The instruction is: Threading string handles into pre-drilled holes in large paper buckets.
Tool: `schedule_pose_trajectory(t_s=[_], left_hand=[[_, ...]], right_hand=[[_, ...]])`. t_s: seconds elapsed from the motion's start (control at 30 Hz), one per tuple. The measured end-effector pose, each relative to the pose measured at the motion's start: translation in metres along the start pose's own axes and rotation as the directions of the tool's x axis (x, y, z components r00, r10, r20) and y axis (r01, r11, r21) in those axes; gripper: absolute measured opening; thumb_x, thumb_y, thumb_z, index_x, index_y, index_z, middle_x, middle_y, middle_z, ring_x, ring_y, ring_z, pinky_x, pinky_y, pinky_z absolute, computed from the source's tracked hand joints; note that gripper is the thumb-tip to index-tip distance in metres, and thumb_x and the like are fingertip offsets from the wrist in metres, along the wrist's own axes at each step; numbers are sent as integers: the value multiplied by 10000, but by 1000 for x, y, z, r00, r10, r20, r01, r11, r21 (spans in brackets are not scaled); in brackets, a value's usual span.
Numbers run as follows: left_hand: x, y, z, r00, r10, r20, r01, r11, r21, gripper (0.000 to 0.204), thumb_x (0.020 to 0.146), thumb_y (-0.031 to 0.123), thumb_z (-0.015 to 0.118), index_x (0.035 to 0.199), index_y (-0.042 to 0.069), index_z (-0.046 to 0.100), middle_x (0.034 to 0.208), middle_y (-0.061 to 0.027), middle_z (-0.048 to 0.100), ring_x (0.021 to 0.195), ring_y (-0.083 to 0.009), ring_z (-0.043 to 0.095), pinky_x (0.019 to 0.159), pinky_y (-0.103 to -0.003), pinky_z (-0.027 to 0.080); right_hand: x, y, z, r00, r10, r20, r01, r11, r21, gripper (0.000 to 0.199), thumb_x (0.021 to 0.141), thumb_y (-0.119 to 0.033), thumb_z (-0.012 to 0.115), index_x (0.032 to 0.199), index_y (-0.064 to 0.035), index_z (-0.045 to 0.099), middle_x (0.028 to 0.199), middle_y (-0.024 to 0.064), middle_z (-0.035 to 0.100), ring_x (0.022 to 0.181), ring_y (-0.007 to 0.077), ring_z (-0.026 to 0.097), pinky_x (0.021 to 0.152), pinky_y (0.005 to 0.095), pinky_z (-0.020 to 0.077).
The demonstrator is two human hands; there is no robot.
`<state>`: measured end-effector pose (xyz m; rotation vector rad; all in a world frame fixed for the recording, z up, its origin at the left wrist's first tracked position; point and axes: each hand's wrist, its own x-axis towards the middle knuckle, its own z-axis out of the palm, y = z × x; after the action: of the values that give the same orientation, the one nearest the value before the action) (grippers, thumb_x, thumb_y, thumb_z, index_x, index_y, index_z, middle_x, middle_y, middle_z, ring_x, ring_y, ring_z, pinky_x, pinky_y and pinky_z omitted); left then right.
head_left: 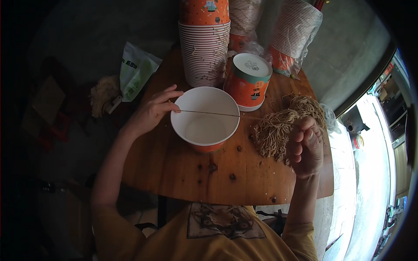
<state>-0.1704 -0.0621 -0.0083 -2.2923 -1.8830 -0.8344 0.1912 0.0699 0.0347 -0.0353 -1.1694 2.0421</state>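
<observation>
A thin brown string [209, 113] stretches taut from left to right over the mouth of a white-lined paper bucket [204, 130]. The bucket stands upright on the wooden table, with nothing visible inside. At its left rim, my left hand [156, 108] pinches one end of the string between thumb and fingers, the other fingers reaching over the edge. My right hand [308, 150] is closed on the string's other end, raised on the right. Behind that hand lies a tangled bundle of similar tan strings [274, 130], which it partly hides.
Beyond the bucket, a tall stack of nested paper buckets [204, 56] rises beside an upturned orange bucket [248, 82]. A plastic-wrapped stack [296, 35] stands at the back right. Left of the wooden table [174, 169] is a white-and-green bag [137, 71].
</observation>
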Motion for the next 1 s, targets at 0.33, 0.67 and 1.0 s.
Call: schedule_pose_trajectory(t_s=[0.33,0.67,1.0], left_hand=[[14,137,33,969,-178,-171,165,982,-88,224,843,25,572,1067,25,559,1018,-138,601,907,-288,621,734,-349,504],[4,110,7,929,-293,226,347,902,-256,191,811,16,557,1001,33,565,849,-118,631,753,-200,643,657,-323,500],[21,93,-17,793,-441,421,587,368,-721,401,903,57,512,1298,6,467,1165,-55,580,1033,-117,563,871,-278,480]], right_hand=[[26,30,-7,981,-194,8,191,961,-202,241,999,-159,380,980,12,549,904,98,571,913,171,569,841,317,467],[48,62,-26,979,-8,203,150,702,-696,223,992,-110,425,966,73,550,983,99,574,897,177,629,812,282,490],[57,98,-7,959,41,281,151,762,-629,251,997,-140,423,1001,66,567,1065,101,604,910,159,602,829,290,485]])
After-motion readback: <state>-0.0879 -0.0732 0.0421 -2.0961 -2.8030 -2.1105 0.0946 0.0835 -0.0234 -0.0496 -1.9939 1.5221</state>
